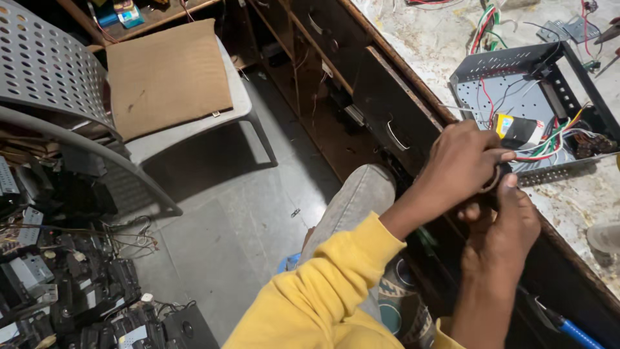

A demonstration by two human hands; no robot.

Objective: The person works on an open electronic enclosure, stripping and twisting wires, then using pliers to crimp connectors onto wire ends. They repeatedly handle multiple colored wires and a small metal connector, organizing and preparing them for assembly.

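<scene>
Yellow sleeves lead from the lower centre of the frame up to two bare hands that are brought together at the right of centre, just at the front edge of the tabletop (413,39). A small dark part (497,184) is pinched between them: the left hand (462,165) is curled over it from above, with its fingers (500,156) closed around the top, while the right hand (507,226) is pressed up from below, thumb against the part's side. Exactly what the part is cannot be told, as most of it is hidden by the fingers. It is held close to the body and off the tabletop, presumably so that both hands can work on it at once and it can be turned freely.

Immediately beyond the hands, at the upper right of the frame, an open grey metal chassis (510,84) is laid flat on the pale, stained tabletop, with its perforated walls upward so that the inside is exposed. Red, green and white wires (549,145) are seen bundled inside it, next to a dark block with a yellow label (516,129). A grey plastic chair (58,71) carrying a sheet of cardboard (165,71) is stood at the upper left, and a heap of dark electronic units (71,284) is piled on the floor at the lower left. A blue-handled tool (568,326) is seen at the lower right.
</scene>
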